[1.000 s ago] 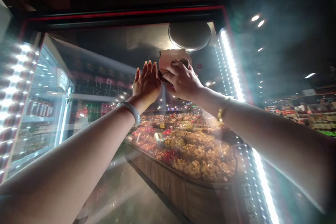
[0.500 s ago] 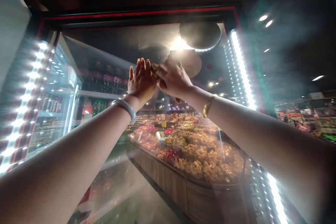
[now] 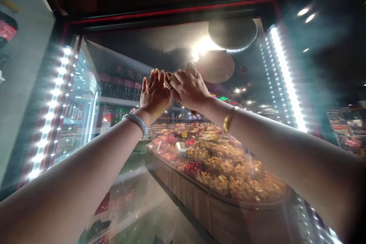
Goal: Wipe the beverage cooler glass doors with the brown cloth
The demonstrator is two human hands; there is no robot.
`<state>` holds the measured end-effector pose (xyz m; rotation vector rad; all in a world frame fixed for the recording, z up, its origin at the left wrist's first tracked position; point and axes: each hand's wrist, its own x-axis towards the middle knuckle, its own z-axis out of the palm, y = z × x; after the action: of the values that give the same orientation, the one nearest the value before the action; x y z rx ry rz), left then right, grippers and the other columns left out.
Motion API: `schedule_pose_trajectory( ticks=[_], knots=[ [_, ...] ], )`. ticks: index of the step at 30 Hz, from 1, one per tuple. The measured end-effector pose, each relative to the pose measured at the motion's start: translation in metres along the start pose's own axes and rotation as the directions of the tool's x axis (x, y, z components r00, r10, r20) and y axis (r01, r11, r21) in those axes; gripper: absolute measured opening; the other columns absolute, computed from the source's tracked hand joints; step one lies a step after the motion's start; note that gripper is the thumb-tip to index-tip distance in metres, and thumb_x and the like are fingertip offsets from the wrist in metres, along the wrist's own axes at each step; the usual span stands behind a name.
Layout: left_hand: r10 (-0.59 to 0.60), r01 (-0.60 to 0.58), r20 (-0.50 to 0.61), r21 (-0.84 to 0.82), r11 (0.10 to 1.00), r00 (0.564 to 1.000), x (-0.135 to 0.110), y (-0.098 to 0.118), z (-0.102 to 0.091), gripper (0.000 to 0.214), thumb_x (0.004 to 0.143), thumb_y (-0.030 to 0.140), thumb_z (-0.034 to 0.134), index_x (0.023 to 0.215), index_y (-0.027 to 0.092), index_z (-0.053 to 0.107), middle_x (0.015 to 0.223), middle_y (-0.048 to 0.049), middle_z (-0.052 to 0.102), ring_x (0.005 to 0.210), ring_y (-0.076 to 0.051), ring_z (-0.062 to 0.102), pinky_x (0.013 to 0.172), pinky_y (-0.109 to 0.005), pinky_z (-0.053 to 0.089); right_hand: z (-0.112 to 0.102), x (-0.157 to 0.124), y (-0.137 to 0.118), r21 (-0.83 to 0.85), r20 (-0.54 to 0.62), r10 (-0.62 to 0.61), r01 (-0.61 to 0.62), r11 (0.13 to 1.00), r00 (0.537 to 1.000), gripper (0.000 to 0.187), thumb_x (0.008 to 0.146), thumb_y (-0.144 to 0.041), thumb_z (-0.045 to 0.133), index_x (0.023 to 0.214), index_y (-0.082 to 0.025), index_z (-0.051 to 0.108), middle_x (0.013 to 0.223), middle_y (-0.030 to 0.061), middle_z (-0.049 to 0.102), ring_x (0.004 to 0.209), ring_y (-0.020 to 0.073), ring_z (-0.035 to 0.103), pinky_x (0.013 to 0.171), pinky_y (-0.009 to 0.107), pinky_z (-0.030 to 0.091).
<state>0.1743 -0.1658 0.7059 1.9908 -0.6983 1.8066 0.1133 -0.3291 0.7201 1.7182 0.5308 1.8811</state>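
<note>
My left hand (image 3: 155,94) lies flat against the glass door (image 3: 128,183), fingers stretched upward. A pale bangle (image 3: 138,122) circles that wrist. Close beside it, my right hand (image 3: 191,89) is pressed to the same pane, its fingers bent over a crumpled brownish cloth (image 3: 191,68). Bits of the cloth show above the hand and by its fingertips; the rest is hidden under the palm. A gold bracelet (image 3: 228,119) sits on my right wrist.
Bright LED strips (image 3: 287,78) run down both sides of the door's dark frame (image 3: 171,17). Beyond the glass stands a long wood-sided display (image 3: 183,188) heaped with wrapped goods. A dark bottle with a red label (image 3: 7,28) is at the left edge, by a pale panel.
The view has swung left, so the door frame sits further right and a bottle now shows at the left edge. My right hand has shifted slightly on the glass, showing more cloth above it.
</note>
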Motion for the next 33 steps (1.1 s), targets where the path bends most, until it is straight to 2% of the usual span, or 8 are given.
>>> schedule_pose_trajectory(
  ticks=[4,9,13,16,19,23,28,33],
  knots=[
    [0.014,-0.015,-0.032,-0.01,1.0,0.999,-0.007,-0.021,-0.002,0.072,0.097,0.03,0.03,0.166,0.015,0.02,0.174,-0.0113,0.018,0.163,-0.026,0.011,0.135,-0.05,0.006,0.0,-0.015,0.022,0.0,-0.026,-0.026,0.026,1.0,0.999,0.048,0.103,-0.042,0.045,0.145,-0.021,0.056,0.139,0.0139,0.06,0.132,0.04,0.05,0.116,0.068,0.04],
    [0.009,-0.01,-0.045,-0.019,1.0,0.999,-0.006,-0.035,-0.006,0.072,0.097,0.029,0.031,0.167,0.017,0.018,0.175,-0.0089,0.018,0.163,-0.025,0.011,0.135,-0.051,0.007,0.026,0.052,0.017,0.02,-0.18,0.208,-0.208,0.978,0.961,0.051,0.101,-0.04,0.047,0.144,-0.012,0.055,0.129,0.0187,0.064,0.126,0.0427,0.054,0.112,0.075,0.038],
    [-0.007,0.007,-0.034,0.002,1.0,0.999,-0.008,-0.048,-0.013,0.072,0.098,0.033,0.031,0.167,0.018,0.017,0.175,-0.0077,0.016,0.164,-0.024,0.01,0.135,-0.049,0.006,0.027,0.049,-0.033,0.028,-0.084,-0.014,0.016,0.999,0.996,0.045,0.103,-0.035,0.043,0.139,-0.015,0.06,0.132,0.015,0.064,0.127,0.0361,0.055,0.118,0.064,0.04],
    [-0.015,0.016,-0.005,0.04,0.999,1.0,-0.013,-0.061,-0.019,0.072,0.099,0.033,0.029,0.167,0.013,0.016,0.175,-0.0108,0.014,0.164,-0.024,0.008,0.135,-0.049,0.006,0.016,0.019,-0.037,0.035,-0.004,-0.191,0.191,0.981,0.982,0.045,0.103,-0.037,0.042,0.139,-0.02,0.061,0.142,0.0115,0.061,0.133,0.0345,0.051,0.12,0.059,0.039],
    [-0.017,0.016,0.019,0.063,0.998,1.0,-0.018,-0.071,-0.021,0.072,0.099,0.03,0.028,0.167,0.011,0.016,0.175,-0.0111,0.012,0.164,-0.025,0.007,0.135,-0.049,0.005,0.014,0.02,-0.017,0.017,0.008,-0.04,0.04,0.999,0.999,0.05,0.104,-0.044,0.038,0.142,-0.019,0.06,0.138,0.0134,0.062,0.131,0.0361,0.053,0.114,0.06,0.043],
    [-0.022,0.021,0.013,0.08,0.997,1.0,-0.02,-0.082,-0.021,0.072,0.098,0.029,0.028,0.166,0.008,0.018,0.175,-0.0119,0.013,0.164,-0.025,0.009,0.135,-0.048,0.006,0.032,0.068,-0.023,0.027,-0.085,0.166,-0.164,0.986,0.982,0.052,0.102,-0.035,0.043,0.148,-0.013,0.053,0.134,0.0166,0.062,0.131,0.0418,0.051,0.116,0.07,0.037],
    [-0.023,0.024,-0.031,0.059,0.998,0.999,-0.027,-0.099,-0.018,0.071,0.099,0.033,0.03,0.166,0.013,0.02,0.174,-0.0111,0.019,0.163,-0.026,0.012,0.135,-0.049,0.009,0.039,0.064,-0.077,0.065,-0.069,-0.034,0.038,0.997,0.997,0.048,0.103,-0.032,0.041,0.149,-0.021,0.052,0.136,0.0127,0.062,0.133,0.0392,0.05,0.12,0.068,0.035],
    [-0.005,0.008,-0.062,0.049,0.999,0.998,-0.037,-0.114,-0.018,0.07,0.1,0.033,0.028,0.166,0.012,0.021,0.174,-0.0113,0.018,0.163,-0.024,0.012,0.135,-0.047,0.007,0.037,0.043,-0.063,0.079,-0.058,-0.082,0.086,0.993,0.995,0.044,0.105,-0.039,0.041,0.143,-0.023,0.057,0.138,0.0114,0.061,0.135,0.0399,0.049,0.115,0.066,0.042]
  ],
)
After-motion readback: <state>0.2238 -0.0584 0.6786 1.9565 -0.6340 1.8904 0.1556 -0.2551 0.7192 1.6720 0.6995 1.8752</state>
